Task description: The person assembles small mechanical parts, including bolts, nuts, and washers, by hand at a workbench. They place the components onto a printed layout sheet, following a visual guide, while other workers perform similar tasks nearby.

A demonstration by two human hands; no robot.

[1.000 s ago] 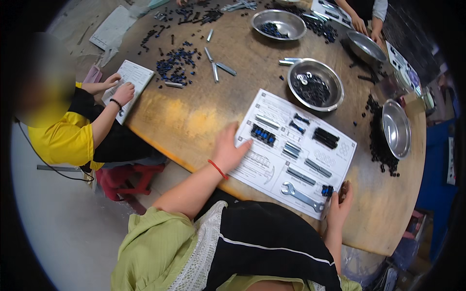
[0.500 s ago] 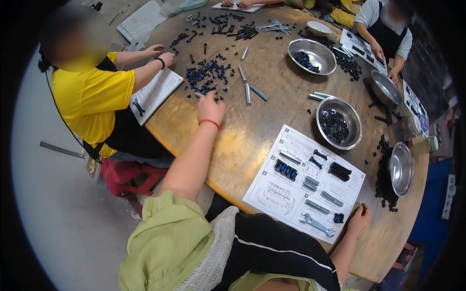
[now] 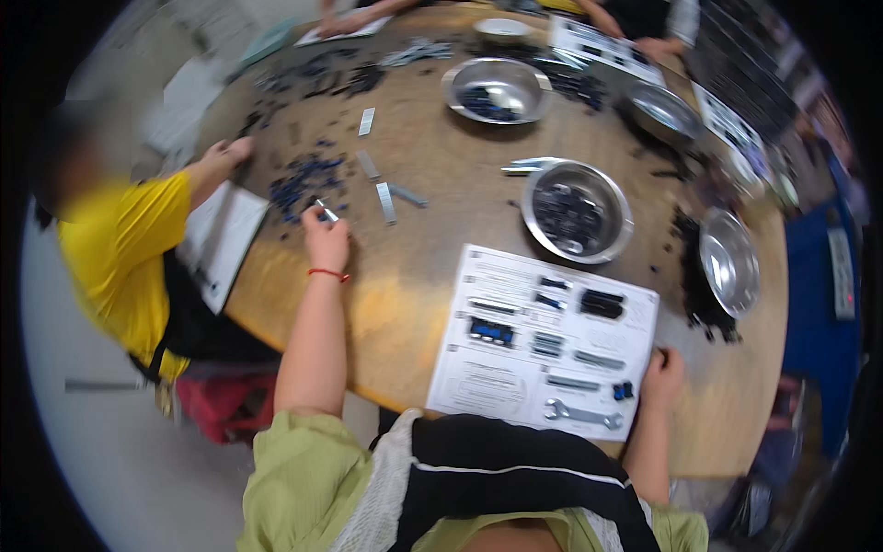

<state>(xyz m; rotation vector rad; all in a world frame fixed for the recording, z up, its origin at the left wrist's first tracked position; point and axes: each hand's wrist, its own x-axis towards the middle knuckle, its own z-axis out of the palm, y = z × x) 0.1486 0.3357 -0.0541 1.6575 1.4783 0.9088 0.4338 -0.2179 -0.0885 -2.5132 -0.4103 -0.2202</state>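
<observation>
My left hand (image 3: 327, 244) is closed on a short silver metal rod (image 3: 326, 211), at the near edge of a loose pile of small blue-and-black bolts (image 3: 308, 179). More metal rods (image 3: 385, 202) lie apart on the table to the right of the pile. My right hand (image 3: 663, 378) rests by the right edge of a printed sheet (image 3: 441, 386), its fingers blurred and partly hidden. On the sheet sit black bolts (image 3: 602, 303), a row of blue-and-black bolts (image 3: 491, 331), metal rods (image 3: 598, 360) and an open-ended wrench (image 3: 583, 415).
Steel bowls of dark small parts stand ahead, one near (image 3: 614, 247) and one farther (image 3: 457, 83). Another steel bowl (image 3: 728, 262) is at right beside scattered black nuts. A co-worker in a yellow shirt (image 3: 129, 267) sits at left by a white sheet (image 3: 241, 241); others work across the table.
My left hand has drawn back a little from the bolt pile, with the metal rod now raised in its fingers. The whole view has shifted and blurred; my right hand stays by the sheet.
</observation>
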